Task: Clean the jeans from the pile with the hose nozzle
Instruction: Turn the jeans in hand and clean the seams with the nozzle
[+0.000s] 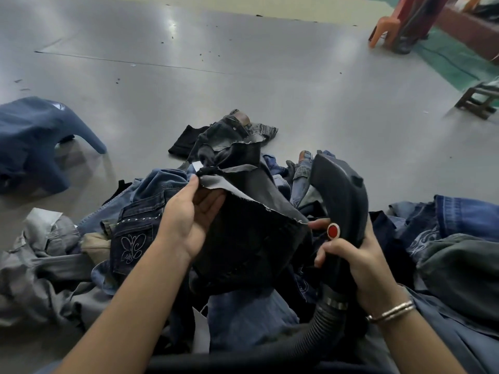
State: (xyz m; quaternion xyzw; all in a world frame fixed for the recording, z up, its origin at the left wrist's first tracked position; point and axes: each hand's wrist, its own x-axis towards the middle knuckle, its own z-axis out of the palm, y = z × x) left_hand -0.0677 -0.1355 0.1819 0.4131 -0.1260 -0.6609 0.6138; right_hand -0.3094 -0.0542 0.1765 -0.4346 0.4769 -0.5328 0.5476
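Observation:
My left hand point(189, 220) pinches the raw edge of a black pair of jeans point(248, 238), lifted above the pile of jeans point(140, 211) in front of me. My right hand point(356, 263) grips the handle of the dark hose nozzle point(340, 195), which stands upright just right of the black jeans; its red button point(333, 230) faces me. A ribbed grey hose point(316, 327) runs down from the nozzle toward the bottom of the view. The nozzle's tip points away, over the pile.
A grey floor point(243, 63) stretches ahead. A blue plastic stool point(32, 136) stands at the left, an orange chair point(383, 31) at the far right, a small dark wooden stool point(478, 101) at the right edge. More blue and grey denim point(459, 238) lies at both sides.

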